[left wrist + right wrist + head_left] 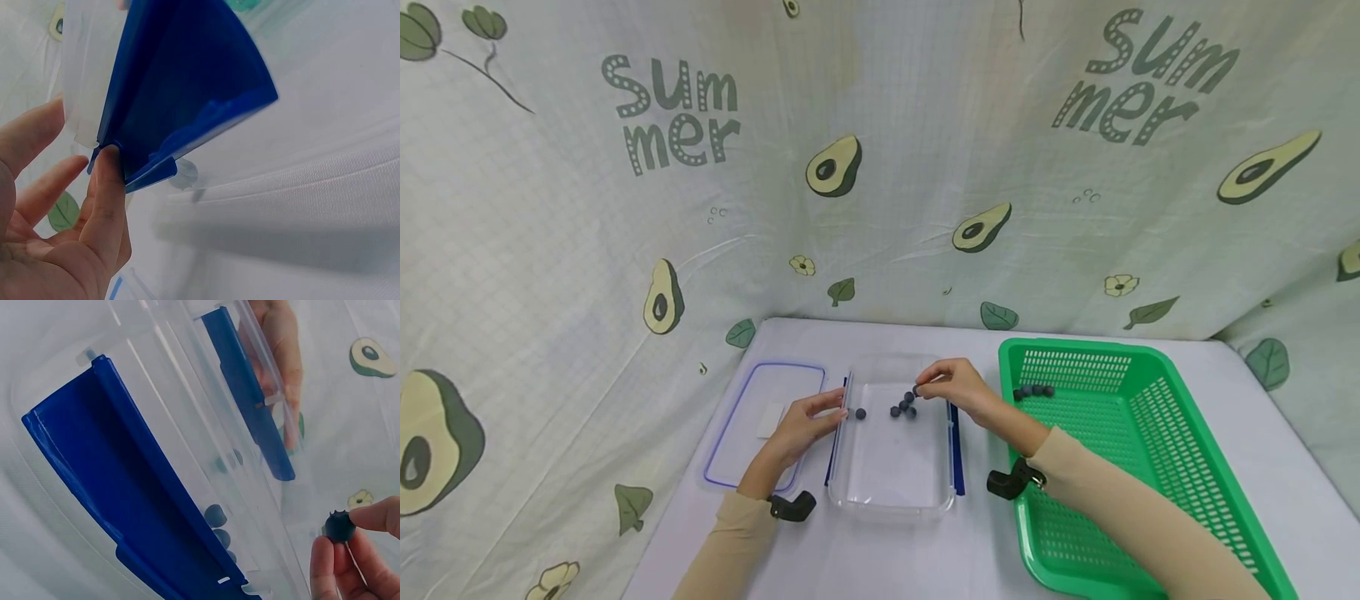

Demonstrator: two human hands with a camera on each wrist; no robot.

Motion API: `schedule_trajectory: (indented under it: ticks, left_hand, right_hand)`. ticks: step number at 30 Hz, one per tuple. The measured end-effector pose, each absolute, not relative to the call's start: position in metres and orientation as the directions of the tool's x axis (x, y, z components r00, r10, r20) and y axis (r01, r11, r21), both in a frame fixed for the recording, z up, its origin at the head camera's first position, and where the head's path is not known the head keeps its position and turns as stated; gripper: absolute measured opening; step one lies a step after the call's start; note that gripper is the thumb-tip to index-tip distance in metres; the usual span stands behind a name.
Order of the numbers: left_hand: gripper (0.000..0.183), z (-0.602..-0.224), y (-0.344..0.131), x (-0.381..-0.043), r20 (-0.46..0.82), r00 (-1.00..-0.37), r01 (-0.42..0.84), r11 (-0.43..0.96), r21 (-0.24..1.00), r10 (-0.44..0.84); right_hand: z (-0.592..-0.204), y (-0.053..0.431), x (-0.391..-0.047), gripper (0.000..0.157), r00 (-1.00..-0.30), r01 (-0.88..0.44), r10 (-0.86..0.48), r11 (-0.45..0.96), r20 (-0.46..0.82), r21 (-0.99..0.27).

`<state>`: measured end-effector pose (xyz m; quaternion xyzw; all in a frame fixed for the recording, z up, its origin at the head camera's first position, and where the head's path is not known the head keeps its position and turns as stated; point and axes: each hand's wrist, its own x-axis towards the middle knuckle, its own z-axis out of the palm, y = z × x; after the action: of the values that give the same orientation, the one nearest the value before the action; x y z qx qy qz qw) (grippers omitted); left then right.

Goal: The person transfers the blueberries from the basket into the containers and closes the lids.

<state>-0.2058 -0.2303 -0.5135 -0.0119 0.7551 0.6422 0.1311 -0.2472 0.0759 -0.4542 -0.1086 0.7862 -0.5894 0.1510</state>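
Note:
Between my hands stands a clear plastic container [895, 467] with blue side latches [187, 69]. Several blueberries [904, 406] lie in a cluster on its floor, and a single blueberry [861, 413] sits near its left wall. My left hand [808, 429] holds the container's left side, its fingertips at the rim and the blue latch. Over the container's far right part, my right hand [958, 387] pinches one blueberry [339, 526] between thumb and fingers. In the right wrist view that berry's crown faces up.
Right of the container is a green perforated basket [1150, 450], with several blueberries [1036, 390] near its far left corner. A clear lid [737, 450] with a blue rim lies flat at the left. A printed curtain [895, 275] hangs behind the white table [880, 558].

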Motion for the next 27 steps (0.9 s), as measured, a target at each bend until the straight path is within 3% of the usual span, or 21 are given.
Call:
schedule_trajectory:
  ticks: [27]
  left_hand:
    - [0.056,-0.5103,-0.2293,-0.2044,-0.199,-0.964,-0.169,0.171,0.971,0.175]
  right_hand:
    - [-0.4536,0.0764,-0.2445,0.019,-0.935,-0.017,-0.343,0.294,-0.089,-0.956]
